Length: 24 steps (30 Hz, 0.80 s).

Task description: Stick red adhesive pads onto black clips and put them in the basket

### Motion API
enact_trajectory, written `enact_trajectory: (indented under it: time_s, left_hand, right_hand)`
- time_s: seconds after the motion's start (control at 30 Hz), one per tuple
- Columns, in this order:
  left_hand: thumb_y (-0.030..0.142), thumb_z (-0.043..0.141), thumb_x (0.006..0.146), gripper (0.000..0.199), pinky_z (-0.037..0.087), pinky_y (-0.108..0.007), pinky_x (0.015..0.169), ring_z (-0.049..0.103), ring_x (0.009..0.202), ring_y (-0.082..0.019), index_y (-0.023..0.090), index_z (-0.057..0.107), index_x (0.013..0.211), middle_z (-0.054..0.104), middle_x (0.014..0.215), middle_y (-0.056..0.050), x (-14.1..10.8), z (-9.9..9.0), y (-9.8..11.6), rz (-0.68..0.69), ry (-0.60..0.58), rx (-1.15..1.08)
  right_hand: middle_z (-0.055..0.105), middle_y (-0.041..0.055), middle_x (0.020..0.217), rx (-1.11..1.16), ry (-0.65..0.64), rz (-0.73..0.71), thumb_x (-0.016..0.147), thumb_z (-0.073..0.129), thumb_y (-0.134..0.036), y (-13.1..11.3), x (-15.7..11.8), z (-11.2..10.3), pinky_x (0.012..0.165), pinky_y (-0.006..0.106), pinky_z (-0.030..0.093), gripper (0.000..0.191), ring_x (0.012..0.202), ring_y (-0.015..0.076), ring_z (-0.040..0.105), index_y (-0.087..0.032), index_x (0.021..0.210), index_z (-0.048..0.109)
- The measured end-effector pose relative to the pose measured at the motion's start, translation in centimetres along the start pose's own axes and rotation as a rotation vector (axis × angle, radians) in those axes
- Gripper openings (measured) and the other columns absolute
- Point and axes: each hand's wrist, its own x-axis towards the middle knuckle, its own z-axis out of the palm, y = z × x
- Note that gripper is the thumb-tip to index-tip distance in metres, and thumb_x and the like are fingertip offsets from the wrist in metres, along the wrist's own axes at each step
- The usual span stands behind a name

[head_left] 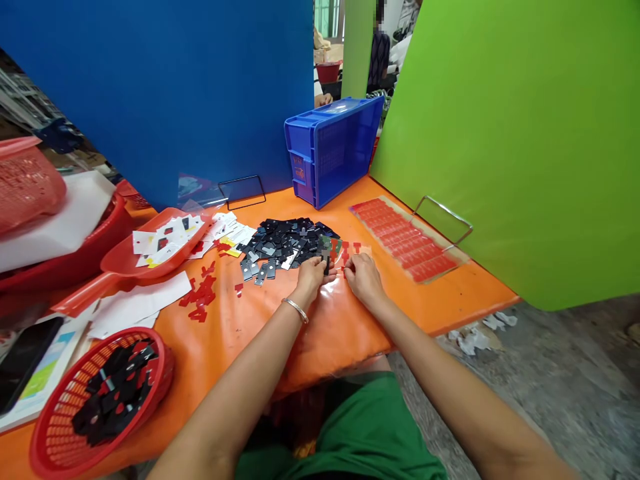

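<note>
My left hand (pixel 311 277), with a bracelet at its wrist, is closed around a small flat black piece (pixel 327 265) held upright. Close beside it, the fingers of my right hand (pixel 366 281) are pinched together at the lower edge of a group of red T-shaped pieces (pixel 345 248); what lies between those fingertips is too small to make out. Just beyond my left hand spreads a pile of flat black pieces (pixel 293 233), many with a hole or a shiny face. One loose red piece (pixel 239 289) lies left of my left hand.
A red sheet (pixel 405 237) lies at right by a metal wire stand (pixel 450 220). A blue crate (pixel 345 147) stands on its side behind. At left are red scraps (pixel 200 293), a red dustpan (pixel 117 265) of cards, and a red basket (pixel 163 393) of black pieces.
</note>
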Motion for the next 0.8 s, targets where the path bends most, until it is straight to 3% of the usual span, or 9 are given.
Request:
enact_trajectory:
  time_s: [0.13,0.3,0.4,0.57,0.7,0.8]
  left_hand:
    - [0.006,0.043,0.087,0.013,0.055,-0.025,0.063,0.063,0.058,-0.01,0.009,0.055,0.082,0.062,0.077,-0.007,0.1,0.0,-0.2,-0.009,0.013,0.008]
    - [0.004,0.044,0.086,0.012,0.055,-0.024,0.06,0.062,0.054,-0.01,0.008,0.055,0.081,0.061,0.072,-0.006,0.3,0.2,0.1,-0.026,0.021,0.01]
    - [0.0,0.047,0.083,0.013,0.055,-0.025,0.06,0.06,0.051,-0.009,0.008,0.055,0.076,0.06,0.066,-0.005,-0.7,0.0,0.6,-0.028,-0.001,0.004]
    - [-0.005,0.053,0.075,0.016,0.055,-0.025,0.058,0.062,0.053,-0.011,0.007,0.059,0.083,0.065,0.069,-0.007,-6.0,-2.6,0.0,-0.064,-0.069,-0.033]
    - [-0.005,0.055,0.071,0.024,0.057,-0.028,0.06,0.065,0.058,-0.015,0.006,0.061,0.091,0.068,0.076,-0.01,-10.8,-5.8,-2.4,-0.181,-0.118,-0.105]
    - [-0.005,0.054,0.07,0.028,0.057,-0.028,0.065,0.067,0.064,-0.015,0.006,0.062,0.094,0.069,0.081,-0.011,-12.7,-7.2,-4.1,-0.189,-0.117,-0.168]
  right_hand:
    - [0.056,0.0049,0.076,0.207,0.067,-0.025,0.077,0.046,-0.017,0.6,-0.3,-0.5,0.072,0.03,0.041,0.008,0.076,0.0185,0.052,-0.02,0.07,0.049]
    - [0.053,-0.0017,0.067,0.671,0.104,0.182,0.078,0.052,-0.033,1.5,-0.4,-1.3,0.056,0.026,0.042,0.013,0.056,0.0129,0.05,-0.02,0.075,0.049]
    - [0.054,-0.0023,0.066,0.829,0.108,0.21,0.07,0.064,-0.035,0.5,-0.9,-2.1,0.054,0.025,0.042,0.02,0.057,0.0118,0.05,-0.019,0.074,0.052]
    - [0.055,-0.0026,0.064,0.962,-0.011,0.22,0.065,0.069,-0.031,-3.4,-4.1,-3.1,0.057,0.024,0.042,0.02,0.058,0.0109,0.05,-0.019,0.07,0.054]
    - [0.056,-0.0021,0.065,0.995,-0.171,0.251,0.066,0.066,-0.027,-6.1,-8.0,-2.3,0.056,0.024,0.043,0.017,0.059,0.0119,0.053,-0.02,0.07,0.052]
    - [0.056,-0.0022,0.067,1.013,-0.223,0.256,0.068,0.065,-0.027,-7.1,-10.3,-1.4,0.054,0.024,0.044,0.017,0.059,0.012,0.054,-0.02,0.073,0.05]
